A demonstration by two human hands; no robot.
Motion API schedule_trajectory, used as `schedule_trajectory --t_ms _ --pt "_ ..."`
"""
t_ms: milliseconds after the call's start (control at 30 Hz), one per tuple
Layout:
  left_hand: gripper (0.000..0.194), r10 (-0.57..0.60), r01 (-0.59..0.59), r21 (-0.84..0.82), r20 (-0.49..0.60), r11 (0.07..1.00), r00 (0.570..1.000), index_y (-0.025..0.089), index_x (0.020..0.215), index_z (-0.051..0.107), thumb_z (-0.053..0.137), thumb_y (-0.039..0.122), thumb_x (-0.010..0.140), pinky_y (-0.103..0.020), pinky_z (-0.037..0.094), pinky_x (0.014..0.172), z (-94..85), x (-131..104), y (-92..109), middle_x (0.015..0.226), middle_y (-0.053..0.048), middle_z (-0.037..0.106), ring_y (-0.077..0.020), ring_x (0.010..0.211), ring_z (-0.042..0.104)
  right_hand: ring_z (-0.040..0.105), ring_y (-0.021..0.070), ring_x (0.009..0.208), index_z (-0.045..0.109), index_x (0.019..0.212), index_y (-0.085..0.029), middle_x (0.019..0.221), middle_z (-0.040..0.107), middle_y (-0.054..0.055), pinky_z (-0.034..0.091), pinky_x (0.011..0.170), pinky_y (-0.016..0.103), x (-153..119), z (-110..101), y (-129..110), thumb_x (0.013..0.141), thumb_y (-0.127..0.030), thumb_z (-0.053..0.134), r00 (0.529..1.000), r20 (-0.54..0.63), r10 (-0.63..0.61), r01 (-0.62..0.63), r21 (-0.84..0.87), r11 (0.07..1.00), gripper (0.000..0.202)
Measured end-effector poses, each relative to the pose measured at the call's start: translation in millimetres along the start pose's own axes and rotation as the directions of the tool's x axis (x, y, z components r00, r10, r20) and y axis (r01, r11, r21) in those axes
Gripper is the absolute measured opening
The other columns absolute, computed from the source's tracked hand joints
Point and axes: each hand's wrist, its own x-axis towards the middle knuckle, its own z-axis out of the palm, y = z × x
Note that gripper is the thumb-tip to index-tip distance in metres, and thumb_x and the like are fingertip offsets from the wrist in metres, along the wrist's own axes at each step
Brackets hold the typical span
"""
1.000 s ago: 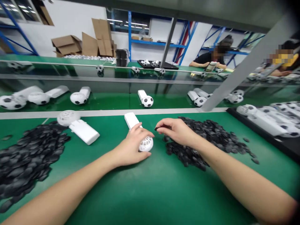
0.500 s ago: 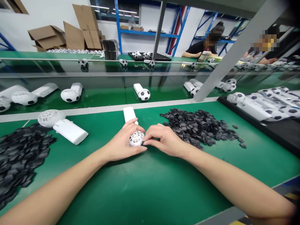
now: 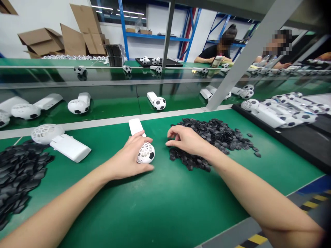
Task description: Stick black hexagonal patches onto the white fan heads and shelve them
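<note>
My left hand grips a white handheld fan lying on the green mat; its ball-shaped lattice head now carries one black patch on the right side. My right hand hovers over the pile of small black patches just right of the fan, fingers curled down onto the pieces; whether it holds one is hidden. A second white fan with a bare lattice head lies to the left.
Another heap of black patches covers the left side. A black tray with several finished football fans sits at right. Finished fans ride the conveyor behind. A grey post slants up. Two people work at the far bench.
My right hand pressed a black patch onto the fan head, then drew back right to the pile. The fan head now shows a black patch. The view shifted left.
</note>
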Motion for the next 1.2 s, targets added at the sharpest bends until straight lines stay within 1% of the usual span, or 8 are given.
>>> schedule_trajectory --t_ms 100,200,300,433,567,867,1033,1200 --pt "0.076 0.035 -0.051 0.137 0.114 0.989 0.993 0.028 0.134 0.028 0.064 0.040 0.069 -0.050 0.026 0.101 -7.7 -2 -6 0.144 -0.010 0.026 -0.0313 0.134 0.013 0.056 0.0149 0.070 0.063 0.086 -0.019 0.082 0.061 0.003 0.042 0.062 0.025 -2 -9 6 0.072 -0.023 0.068 0.997 0.038 0.064 -0.055 -0.208 0.977 0.016" --pt "0.075 0.032 -0.033 0.260 0.009 0.965 0.999 0.025 0.129 0.038 0.064 0.055 0.065 -0.051 0.027 0.097 -7.1 2 -5 0.133 -0.011 0.043 -0.0334 0.128 0.026 0.058 0.0149 0.070 0.064 0.081 -0.018 0.081 0.063 0.004 0.042 0.064 0.024 -2 -6 6 0.075 -0.016 0.063 0.994 0.096 0.058 -0.036 -0.216 0.976 0.007" --pt "0.078 0.020 0.015 0.303 -0.112 0.953 0.993 0.023 0.122 0.046 0.064 0.064 0.058 -0.053 0.025 0.095 -1.3 5 -2 0.121 -0.010 0.055 -0.0344 0.120 0.035 0.057 0.0140 0.067 0.061 0.075 -0.018 0.075 0.063 0.001 0.041 0.061 0.024 -1 -4 4 0.074 -0.013 0.063 0.995 0.096 0.035 -0.018 -0.174 0.985 0.005" --pt "0.075 0.021 0.001 0.251 -0.086 0.968 0.996 0.024 0.126 0.042 0.060 0.063 0.064 -0.052 0.019 0.100 2.7 6 -2 0.126 -0.008 0.051 -0.0333 0.123 0.029 0.057 0.0126 0.064 0.061 0.079 -0.019 0.069 0.061 -0.002 0.043 0.060 0.023 -5 -9 -1 0.079 -0.015 0.058 0.991 0.129 -0.020 0.019 0.005 1.000 0.004" --pt "0.072 0.006 0.024 0.222 -0.131 0.975 0.991 0.023 0.125 0.043 0.059 0.061 0.066 -0.052 0.018 0.101 7.2 5 0 0.122 -0.007 0.054 -0.0327 0.123 0.028 0.058 0.0135 0.079 0.063 0.095 -0.020 0.088 0.061 0.002 0.045 0.072 0.025 -13 -12 -17 0.085 -0.017 0.051 0.976 0.094 -0.198 0.187 0.111 0.976 0.016" --pt "0.071 -0.037 0.081 0.215 -0.200 0.973 0.979 0.018 0.123 0.045 0.059 0.059 0.067 -0.054 0.020 0.100 16.3 4 7 0.119 -0.010 0.054 -0.0330 0.121 0.030 0.056 0.0129 0.077 0.063 0.081 -0.018 0.079 0.062 0.001 0.044 0.072 0.025 -20 8 -33 0.080 -0.013 0.059 0.939 -0.063 -0.338 0.343 0.204 0.917 0.006" --pt "0.071 -0.038 0.075 0.183 -0.200 0.980 0.979 0.017 0.124 0.045 0.057 0.059 0.068 -0.055 0.013 0.104 17.0 3 7 0.122 -0.010 0.052 -0.0325 0.124 0.028 0.051 0.0118 0.072 0.062 0.074 -0.017 0.074 0.054 0.000 0.043 0.068 0.025 -14 26 -29 0.076 -0.013 0.064 0.965 -0.106 -0.240 0.262 0.374 0.890 0.005" --pt "0.062 -0.055 0.089 0.137 -0.232 0.987 0.971 0.018 0.119 0.050 0.060 0.052 0.068 -0.054 0.020 0.102 16.7 2 6 0.117 -0.010 0.055 -0.0320 0.122 0.030 0.046 0.0106 0.071 0.057 0.071 -0.017 0.077 0.048 -0.001 0.041 0.067 0.024 -11 31 -28 0.074 -0.013 0.066 0.981 -0.080 -0.176 0.193 0.416 0.889 0.010"
